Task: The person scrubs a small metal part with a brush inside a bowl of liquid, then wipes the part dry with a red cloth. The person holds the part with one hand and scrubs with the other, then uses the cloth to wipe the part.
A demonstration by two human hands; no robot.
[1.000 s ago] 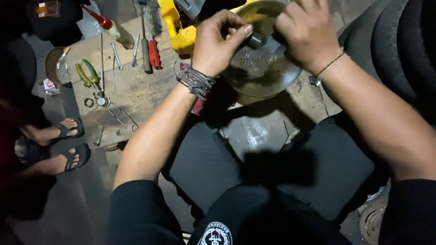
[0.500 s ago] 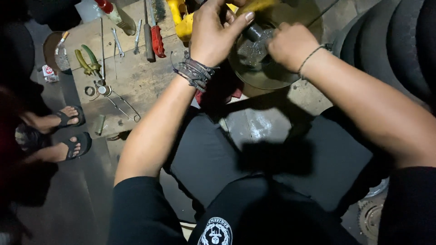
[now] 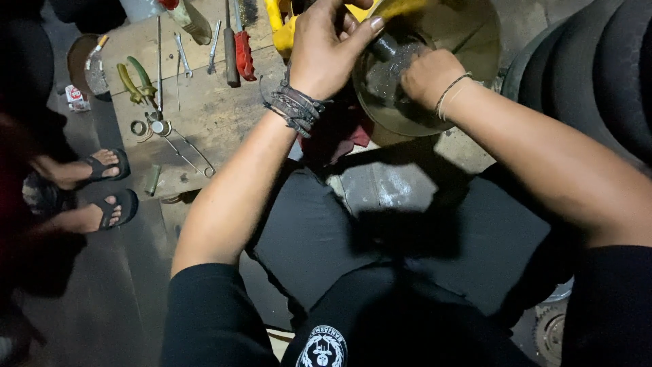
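- Round metal bowl (image 3: 468,41) sits at about 1 o'clock, tilted toward the person, its inside wet and speckled; a dark grey cylindrical part (image 3: 384,47) stands in it.
- Left hand (image 3: 326,51): fingers curled over the near rim, thumb stretched out onto the cylindrical part, loosely closed about it. Cord bracelets at the wrist.
- Right hand (image 3: 429,75): balled into a fist down inside the bowl, fingers tucked under; cannot tell what, if anything, they grip. Thin string band on the wrist.
- Red rag (image 3: 339,132) lies just below the bowl, under the left wrist.
- Yellow plastic piece (image 3: 285,30) at 12 o'clock, touching the bowl's left edge.
- Wooden board (image 3: 204,115) at 10–11 o'clock carries a red-handled screwdriver (image 3: 243,54), green-handled pliers (image 3: 136,81), spanners and small rings.
- Small white-and-red packet (image 3: 76,98) at 9–10 o'clock, off the board's edge; print too small to make out.
- Another person's feet in dark sandals (image 3: 109,187) at 9 o'clock.
- Stacked tyres (image 3: 604,75) at 2–3 o'clock.
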